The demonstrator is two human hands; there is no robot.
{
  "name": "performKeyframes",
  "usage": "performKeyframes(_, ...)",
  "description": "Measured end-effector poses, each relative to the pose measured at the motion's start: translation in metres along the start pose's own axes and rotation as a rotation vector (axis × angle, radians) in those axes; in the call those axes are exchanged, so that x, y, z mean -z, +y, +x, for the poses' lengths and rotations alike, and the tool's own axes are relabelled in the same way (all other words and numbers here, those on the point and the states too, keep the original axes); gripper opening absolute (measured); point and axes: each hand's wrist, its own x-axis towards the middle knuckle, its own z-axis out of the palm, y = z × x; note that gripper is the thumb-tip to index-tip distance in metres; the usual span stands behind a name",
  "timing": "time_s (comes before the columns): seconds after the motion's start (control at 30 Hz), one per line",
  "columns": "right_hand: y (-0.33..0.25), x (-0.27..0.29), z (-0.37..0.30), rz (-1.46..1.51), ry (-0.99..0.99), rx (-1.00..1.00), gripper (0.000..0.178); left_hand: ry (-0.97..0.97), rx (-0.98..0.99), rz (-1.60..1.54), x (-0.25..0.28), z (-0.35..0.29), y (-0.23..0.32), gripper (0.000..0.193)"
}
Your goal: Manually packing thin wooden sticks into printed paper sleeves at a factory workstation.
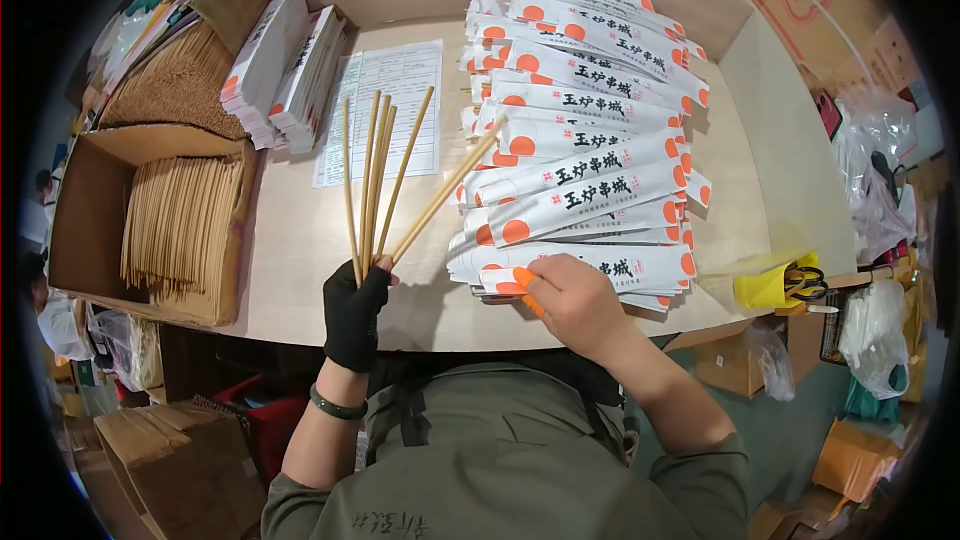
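My left hand [356,312], in a black fingerless glove, is closed around the lower ends of several wooden chopsticks [379,175]. They fan upward, and one leans far to the right toward the paper sleeves. A long pile of white paper chopstick sleeves [600,165] with orange dots and dark lettering lies at the right of the table. At the pile's near end, my right hand [572,302] has orange finger covers on its thumb and a finger. Those fingers pinch the left end of a paper sleeve [500,282]. The hand partly hides that sleeve.
An open cardboard box [243,240] of bare chopsticks stands at the left, with another full carton [165,90] behind it. Bundles of sleeves [265,65] lie beside them. A printed sheet [405,70] is on the table [290,270]. Scissors [805,283] sit in a yellow holder at the right edge.
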Motion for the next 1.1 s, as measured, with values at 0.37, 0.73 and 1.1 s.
performKeyframes(0.37,0.019,0.041,0.04,0.76,-0.035,-0.875,0.015,-0.179,-0.139,0.227,0.038,-0.013,0.015,0.01)
performKeyframes(0.73,0.0,0.037,0.053,0.092,-0.145,-0.01,0.021,-0.374,-0.272,0.13,0.029,-0.002,0.028,0.019)
performKeyframes(1.1,-0.006,0.014,0.032,-0.087,-0.332,0.036,0.03,-0.042,-0.212,0.027,-0.009,0.029,0.016,0.024)
